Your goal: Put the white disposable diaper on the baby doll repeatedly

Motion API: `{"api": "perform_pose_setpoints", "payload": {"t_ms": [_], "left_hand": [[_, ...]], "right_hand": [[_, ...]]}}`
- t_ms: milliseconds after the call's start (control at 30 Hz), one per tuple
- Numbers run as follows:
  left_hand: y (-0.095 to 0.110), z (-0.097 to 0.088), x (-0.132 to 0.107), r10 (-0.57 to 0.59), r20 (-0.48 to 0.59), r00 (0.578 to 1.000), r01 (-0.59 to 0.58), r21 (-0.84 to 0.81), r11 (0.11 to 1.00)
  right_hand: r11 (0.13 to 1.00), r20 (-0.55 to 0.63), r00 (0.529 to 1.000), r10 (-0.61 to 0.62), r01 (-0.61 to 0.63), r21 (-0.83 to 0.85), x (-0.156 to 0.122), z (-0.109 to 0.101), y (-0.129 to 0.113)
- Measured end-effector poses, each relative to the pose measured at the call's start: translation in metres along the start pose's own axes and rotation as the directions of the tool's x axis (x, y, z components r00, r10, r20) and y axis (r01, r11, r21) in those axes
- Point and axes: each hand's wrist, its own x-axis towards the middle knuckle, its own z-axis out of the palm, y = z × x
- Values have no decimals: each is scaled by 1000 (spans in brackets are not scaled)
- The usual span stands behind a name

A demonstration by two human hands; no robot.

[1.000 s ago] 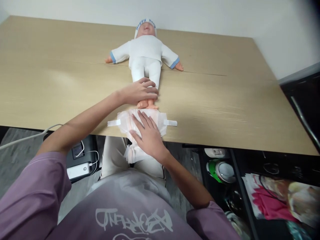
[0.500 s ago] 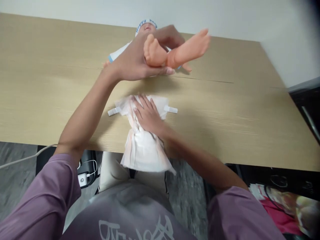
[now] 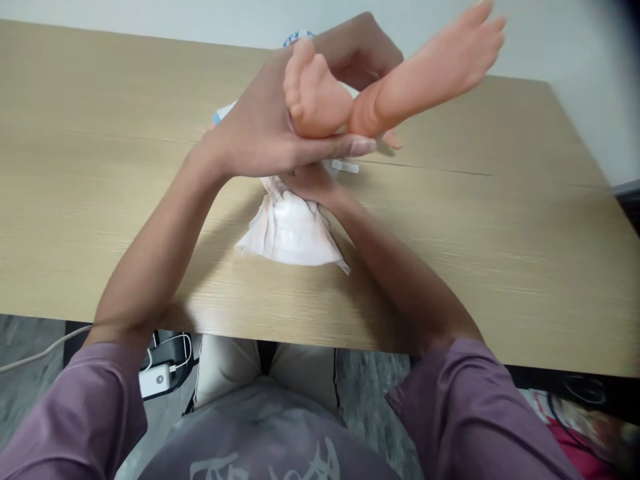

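While the head camera looks down over the wooden table [image 3: 500, 233], I log one view only.

Head view: my left hand [image 3: 260, 133] is closed round the ankles of the baby doll [image 3: 425, 73], thumb on the far side, fingers pressed together underneath. Both bare doll legs are held up off the table, crossed. One foot [image 3: 315, 93] points toward me and the other [image 3: 465, 40] sticks out toward the far right corner. The doll's trunk is mostly hidden behind the hand. Only a bit of its cap [image 3: 299, 33] shows at the far edge, and a blue-cuffed sleeve [image 3: 220, 115] shows just left of my wrist.

My right hand [image 3: 313, 183] lies directly below the left one, resting on the upper end of the diaper [image 3: 290, 230]. Its fingers are covered by the left hand, so I cannot tell whether they are spread or pinching.

The diaper is white, crumpled and flat on the table about midway between the near and far edges, with its wider free end fanned toward the near edge. One fastening tab [image 3: 345, 166] sticks out to the right just under the left fingertips.

Both forearms come out of purple sleeves [image 3: 475, 407]. Below the near edge, left side, a white charger [image 3: 157, 380] with a cable [image 3: 30, 357] lies on the floor.
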Motion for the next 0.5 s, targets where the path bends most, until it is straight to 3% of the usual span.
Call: {"api": "perform_pose_setpoints", "payload": {"t_ms": [100, 233, 300, 400, 500], "left_hand": [[-4, 6, -10, -17, -36, 999, 16, -46, 999], [-9, 25, -27, -52, -14, 999, 49, -180, 982], [-9, 34, -35, -117, 25, 993, 119, -164, 979], [-8, 40, -51, -127, 25, 992, 129, -71, 989], [-14, 31, -75, -52, 41, 998, 50, 40, 998]], "right_hand": [[995, 27, 998, 49, -51, 91, -51, -34, -9], [993, -314, 943, 113, -114, 15, -112, -75, -38], [997, -371, 926, 69, -70, 11, -124, -85, -53], [999, -253, 967, -13, 24, 44, -127, -96, -66], [991, -129, 987, -97, 108, 74, -137, -104, -58]]}}
